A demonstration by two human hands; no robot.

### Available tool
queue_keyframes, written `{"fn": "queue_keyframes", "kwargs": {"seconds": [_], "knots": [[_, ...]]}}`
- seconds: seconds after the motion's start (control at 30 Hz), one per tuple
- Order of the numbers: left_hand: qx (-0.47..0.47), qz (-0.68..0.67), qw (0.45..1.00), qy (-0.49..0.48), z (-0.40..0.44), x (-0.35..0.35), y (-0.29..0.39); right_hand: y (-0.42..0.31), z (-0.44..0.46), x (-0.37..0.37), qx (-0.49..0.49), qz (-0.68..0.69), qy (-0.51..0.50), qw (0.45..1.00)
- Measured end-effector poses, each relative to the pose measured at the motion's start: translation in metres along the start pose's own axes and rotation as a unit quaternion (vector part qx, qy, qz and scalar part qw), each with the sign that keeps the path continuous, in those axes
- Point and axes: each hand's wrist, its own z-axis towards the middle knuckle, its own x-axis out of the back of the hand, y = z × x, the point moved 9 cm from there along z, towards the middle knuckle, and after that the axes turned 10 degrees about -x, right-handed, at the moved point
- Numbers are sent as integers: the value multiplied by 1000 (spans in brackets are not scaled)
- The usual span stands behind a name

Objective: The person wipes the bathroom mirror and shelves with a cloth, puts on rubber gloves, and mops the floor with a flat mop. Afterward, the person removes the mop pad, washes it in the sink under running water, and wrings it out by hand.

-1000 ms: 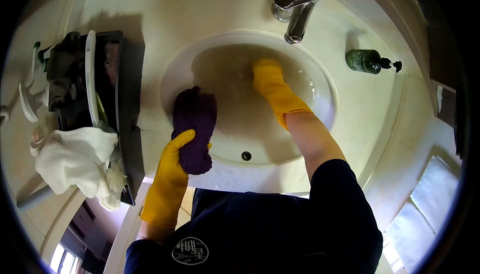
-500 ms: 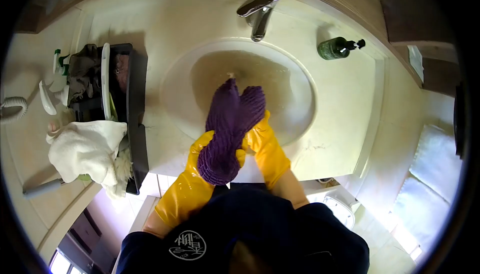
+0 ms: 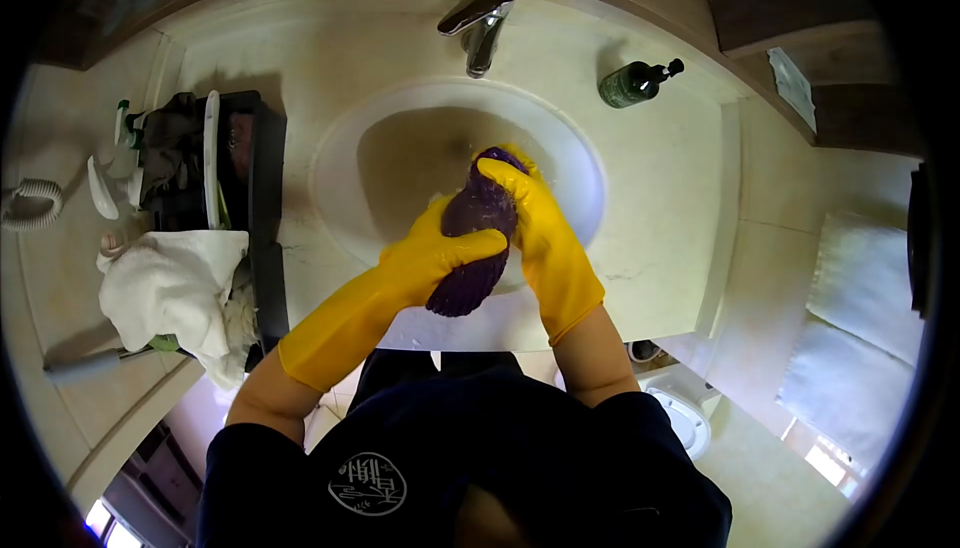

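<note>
A wet, ribbed purple cloth point(image 3: 470, 286) is bunched up between my two yellow-gloved hands over the front part of the sink. My left hand point(image 3: 440, 251) grips its lower part, with the thumb lying across it. Higher up, my right hand point(image 3: 522, 198) is wrapped round the other end, its thumb pressed over the top. The white oval sink point(image 3: 340, 163) beneath holds murky brownish water point(image 3: 400, 148). Some of the cloth is hidden under the gloves.
A chrome faucet point(image 3: 481, 23) stands behind the sink. To its right is a dark green pump bottle point(image 3: 632, 85). On the left, a black caddy point(image 3: 266, 198) holds dark cloths and a spray bottle, with a white towel point(image 3: 172, 283) draped over its front.
The purple cloth has been bunched more tightly. My right hand has moved up over its upper end, and my left thumb now crosses its lower part. The camera view has shifted slightly.
</note>
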Motion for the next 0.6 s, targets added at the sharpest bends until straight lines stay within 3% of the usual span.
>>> {"fn": "queue_keyframes", "kwargs": {"seconds": [0.03, 0.1, 0.17, 0.27, 0.3, 0.33, 0.37, 0.4, 0.43, 0.47, 0.53, 0.6], "knots": [[-1, -1, 1000, 0, 4, 1, 3, 3, 1, 6, -7, -8, 52, 999], [3, 350, 937, -2, 7, 4, 19, 5, 1, 12, -15, -18, 104, 994], [44, 360, 931, 39, 1, 4, 21, 1, -1, 13, -9, -121, 150, 981], [74, 398, 914, 19, 9, 14, -5, 5, 14, 34, 27, -153, 197, 968], [3, 300, 953, 43, 13, 16, -16, 4, 14, 36, 23, -156, 195, 968], [-67, 198, 976, 66, 16, 20, -27, -8, 7, 36, 77, -170, 188, 964], [-65, 194, 976, 69, 22, 31, -46, -21, -1, 32, 133, -185, 180, 957], [54, -54, 995, 67, 26, 35, -80, -34, -13, 19, 158, -211, 166, 950], [108, -184, 975, 56, 23, 31, -102, -36, -19, 13, 155, -214, 167, 950], [169, -303, 936, 58, 17, 24, -114, -48, -32, 0, 233, -270, 168, 919], [47, -210, 976, 39, 7, 23, -106, -60, -55, -25, 383, -386, 163, 823], [-17, -165, 986, 35, 2, 21, -88, -64, -81, -61, 456, -446, 146, 757]]}}
